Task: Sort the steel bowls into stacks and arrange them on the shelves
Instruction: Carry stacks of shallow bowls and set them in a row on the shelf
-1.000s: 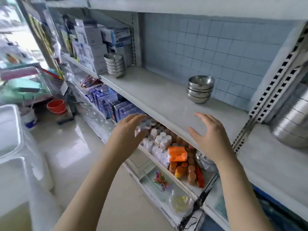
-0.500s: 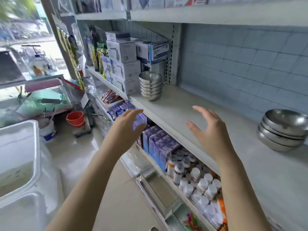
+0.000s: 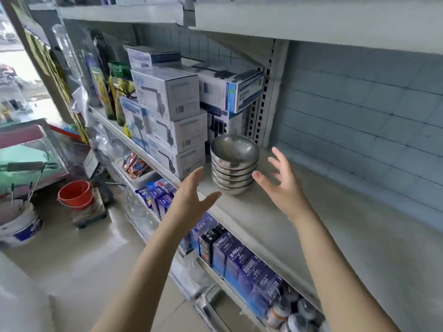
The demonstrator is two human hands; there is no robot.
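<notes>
Several steel bowls, nested one inside another, form a single upright stack [image 3: 234, 164] at the centre of the frame, standing on the pale grey shelf [image 3: 323, 231] near its front edge. Just to the left of the stack, piled white cartons [image 3: 169, 92] fill the shelf up to the board above, and a perforated upright post [image 3: 265, 97] rises behind the bowls. The left hand [image 3: 191, 200] reaches in from the lower left, fingers straight and thumb spread, holding nothing; it sits below and left of the stack, over the shelf's front edge and clear of the bowls. The right hand [image 3: 284, 185] comes in from the lower right with its fingers fanned wide and its palm turned toward the stack, also holding nothing. Its thumb tip lies just beside the stack's right side, though whether it touches cannot be told. Pale blue tiles [image 3: 359, 121] cover the wall at the right of the frame. On the lower shelf, below the hands, stand dark blue boxes [image 3: 239, 257]. At the left of the frame a red bucket [image 3: 75, 194] and a white pail [image 3: 20, 224] stand on the floor.
</notes>
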